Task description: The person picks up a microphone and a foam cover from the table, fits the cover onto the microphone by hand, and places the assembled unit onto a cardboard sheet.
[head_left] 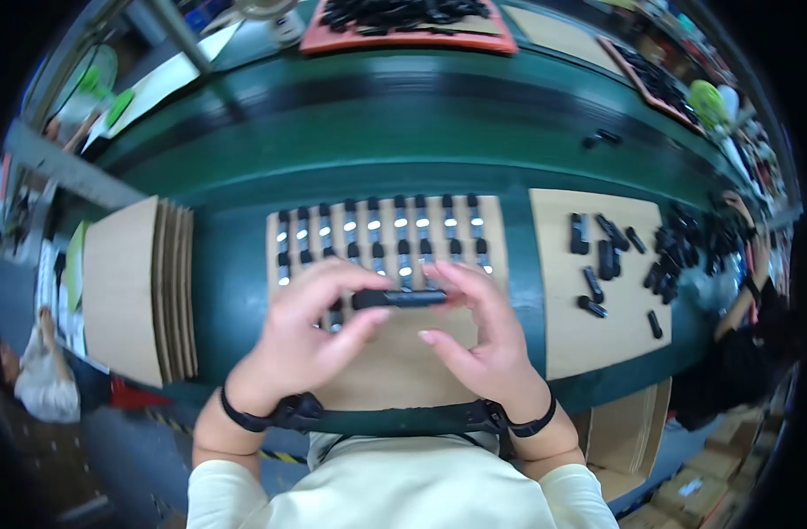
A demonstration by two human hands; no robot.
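A black tube-shaped piece [410, 299], with a glossy right part and a thicker matt left end, lies level in front of me above the cardboard sheet. My left hand [311, 331] pinches its left end between thumb and fingers. Around the right end, my right hand [487, 335] has its thumb and fingers spread apart; whether a finger touches the piece I cannot tell. Beyond my hands, rows of similar black pieces [373, 216] with shiny bands are lined up on the cardboard sheet [394, 379]. My hands hide part of the nearer rows.
Left stands a stack of cardboard sheets [121, 291]. On the right, another cardboard sheet [562, 335] carries loose black pieces [593, 282], with a heap [676, 251] beside a co-worker's arm [738, 309]. A red tray [500, 40] of black parts sits across the green table [333, 115].
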